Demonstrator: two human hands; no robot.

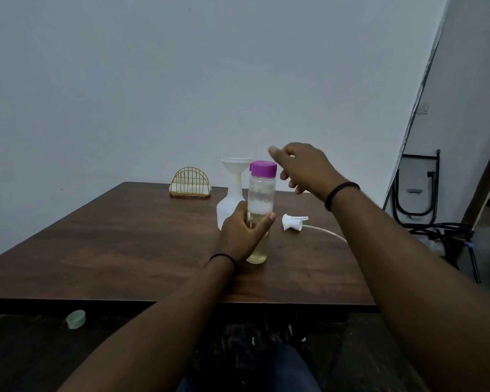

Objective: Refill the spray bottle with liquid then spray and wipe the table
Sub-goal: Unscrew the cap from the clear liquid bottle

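Down by the floor, nearer than the clear bottle (pixel 259 219), lay a small green cap (pixel 76 319). On the brown table (pixel 125 250) the left hand (pixel 239 236) was wrapped round the clear bottle, which stood up straight with yellowish liquid inside. Its purple lid (pixel 263 168) was on. Just past the lid the right hand (pixel 303 168) hung loose, holding nothing. Right of the bottle lay the spray head (pixel 293 222). Behind the bottle stood the white spray bottle (pixel 229 205) with a funnel (pixel 236 164) on top. Farther back sat a gold wire holder (pixel 190 183).

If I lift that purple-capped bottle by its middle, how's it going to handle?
The bottle looks tall and narrow, so a push near the cap could probably tip it. It seems roughly half full, so fairly light, weighted low. Its smooth clear wall may be slippery.
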